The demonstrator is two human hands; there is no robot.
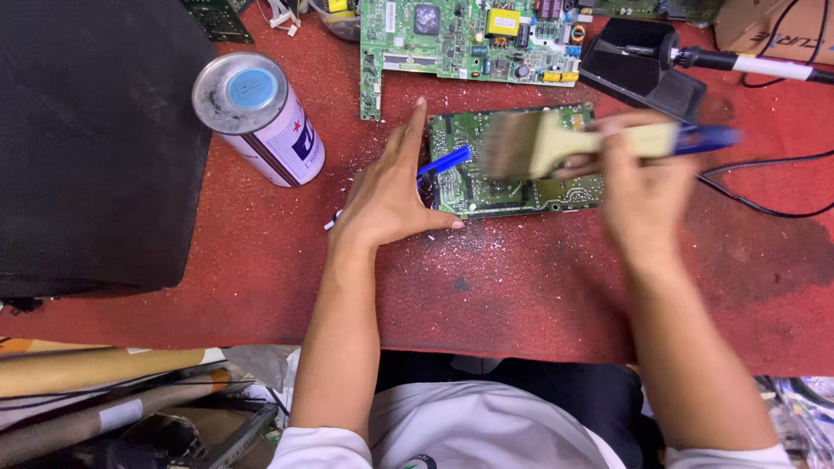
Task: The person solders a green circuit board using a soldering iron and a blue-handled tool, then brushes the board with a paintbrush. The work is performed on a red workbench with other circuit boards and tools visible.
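The right hand point(638, 187) and its flat pale-handled paintbrush point(556, 142) are smeared by motion blur. The left hand point(391, 187) hides the near-left corner of the small green circuit board point(512, 187). The larger green circuit board point(469, 39) runs off the top edge.

Red-topped bench point(521, 295) — two circuit boards point(512, 165), spray can point(261, 117), black box point(87, 148), white flecks.
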